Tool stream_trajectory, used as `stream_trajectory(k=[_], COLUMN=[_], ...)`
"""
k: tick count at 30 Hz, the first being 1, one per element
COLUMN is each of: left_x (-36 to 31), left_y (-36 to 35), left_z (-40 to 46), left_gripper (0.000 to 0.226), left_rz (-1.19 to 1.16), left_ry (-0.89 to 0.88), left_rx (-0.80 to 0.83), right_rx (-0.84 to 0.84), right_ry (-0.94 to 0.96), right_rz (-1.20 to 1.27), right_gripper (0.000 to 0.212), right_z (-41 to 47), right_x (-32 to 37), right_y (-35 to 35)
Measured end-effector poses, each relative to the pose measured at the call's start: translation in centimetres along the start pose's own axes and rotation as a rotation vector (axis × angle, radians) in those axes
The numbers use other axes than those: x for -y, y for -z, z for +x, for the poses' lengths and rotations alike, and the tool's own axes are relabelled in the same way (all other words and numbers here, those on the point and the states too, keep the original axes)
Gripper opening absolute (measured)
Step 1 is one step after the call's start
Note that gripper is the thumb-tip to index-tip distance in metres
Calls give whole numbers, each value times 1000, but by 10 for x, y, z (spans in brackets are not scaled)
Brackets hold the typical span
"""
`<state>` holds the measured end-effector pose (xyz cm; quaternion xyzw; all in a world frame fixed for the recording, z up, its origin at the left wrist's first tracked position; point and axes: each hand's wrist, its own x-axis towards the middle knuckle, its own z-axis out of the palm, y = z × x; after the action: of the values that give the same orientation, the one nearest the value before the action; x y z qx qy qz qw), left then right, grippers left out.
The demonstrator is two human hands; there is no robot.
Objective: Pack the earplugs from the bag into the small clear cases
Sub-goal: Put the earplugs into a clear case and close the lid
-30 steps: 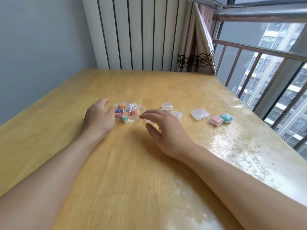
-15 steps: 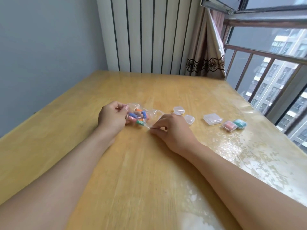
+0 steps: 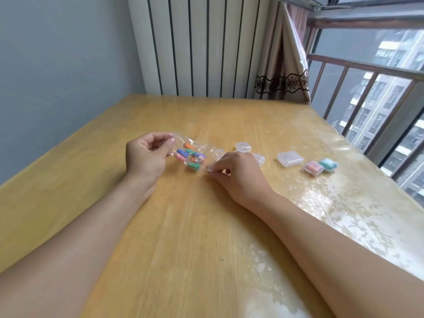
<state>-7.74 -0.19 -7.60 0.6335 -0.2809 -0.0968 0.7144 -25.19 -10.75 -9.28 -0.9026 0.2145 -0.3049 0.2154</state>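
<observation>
A clear plastic bag (image 3: 202, 152) with several coloured earplugs (image 3: 191, 158) hangs just above the wooden table (image 3: 206, 226), stretched between both hands. My left hand (image 3: 146, 157) pinches its left edge between thumb and fingers. My right hand (image 3: 236, 173) pinches its right edge low near the table. To the right lie two small empty clear cases (image 3: 243, 146) (image 3: 259, 159), the second partly hidden by my right hand. Further right sit a flat clear case (image 3: 290, 159), a case with pink earplugs (image 3: 313, 167) and a case with teal earplugs (image 3: 328, 164).
A clear film covers the table and is blotchy at the right. A white radiator (image 3: 206, 47) and a curtain (image 3: 284, 65) stand behind the table's far edge. A window railing (image 3: 367, 88) runs along the right side, and a grey wall stands at the left.
My right hand reached in and took the bag's right edge. My left hand closed on the left edge, and the bag now sits raised and pulled taut between both hands.
</observation>
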Motion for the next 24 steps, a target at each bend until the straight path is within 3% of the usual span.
stream_trajectory(k=[5, 7, 10, 18, 20, 24], left_x=[5, 4, 9, 11, 15, 13], left_y=[-2, -2, 0, 0, 2, 3], left_z=[2, 2, 3, 0, 4, 5], left_gripper=[16, 3, 7, 6, 23, 5], left_rz=[4, 11, 107, 261, 270, 266], left_ry=[51, 145, 182, 113, 109, 116], left_rx=[36, 107, 200, 243, 214, 178], right_rx=[28, 58, 92, -198, -257, -44], right_ry=[18, 10, -57, -238, -263, -290], right_rz=[-26, -17, 78, 153, 126, -24], right_gripper=[11, 15, 19, 20, 23, 36], right_z=[-1, -3, -4, 4, 8, 8], right_x=[1, 4, 10, 4, -3, -26], right_y=[2, 5, 10, 22, 30, 37])
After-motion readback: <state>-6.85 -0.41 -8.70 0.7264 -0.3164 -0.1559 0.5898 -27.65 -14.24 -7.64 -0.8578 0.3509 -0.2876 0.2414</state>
